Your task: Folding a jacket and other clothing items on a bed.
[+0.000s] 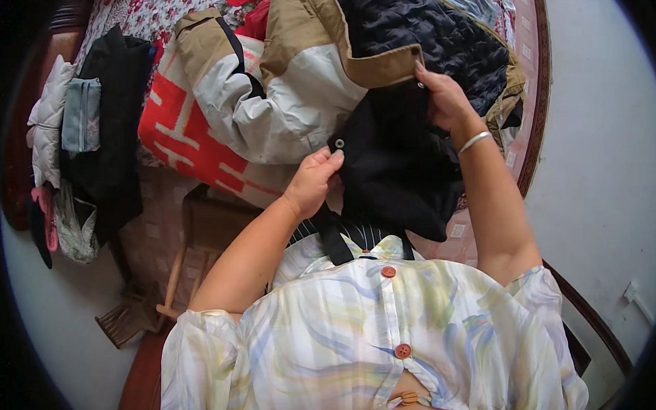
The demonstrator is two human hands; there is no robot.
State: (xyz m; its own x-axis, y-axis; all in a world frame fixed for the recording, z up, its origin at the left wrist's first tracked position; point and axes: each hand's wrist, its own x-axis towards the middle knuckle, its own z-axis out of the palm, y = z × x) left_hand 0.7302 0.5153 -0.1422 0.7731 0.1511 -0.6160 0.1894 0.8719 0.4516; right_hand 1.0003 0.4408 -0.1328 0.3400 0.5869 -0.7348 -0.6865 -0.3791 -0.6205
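My left hand pinches the corner of a black fabric piece, right beside a metal snap or eyelet. Higher up and to the right, my right hand grips the black fabric near another snap, its thumb at the tan edge of a jacket. The jacket has tan and pale grey panels and a dark quilted lining, and it lies partly opened out on the bed. Between my hands the black fabric hangs down towards my lap. Whether it is fastened to the jacket cannot be made out.
A red and cream blanket lies under the jacket on the floral bedcover. Dark clothing, a white puffy item and a grey-blue zip pouch are at the left. Below stands a small wooden stool.
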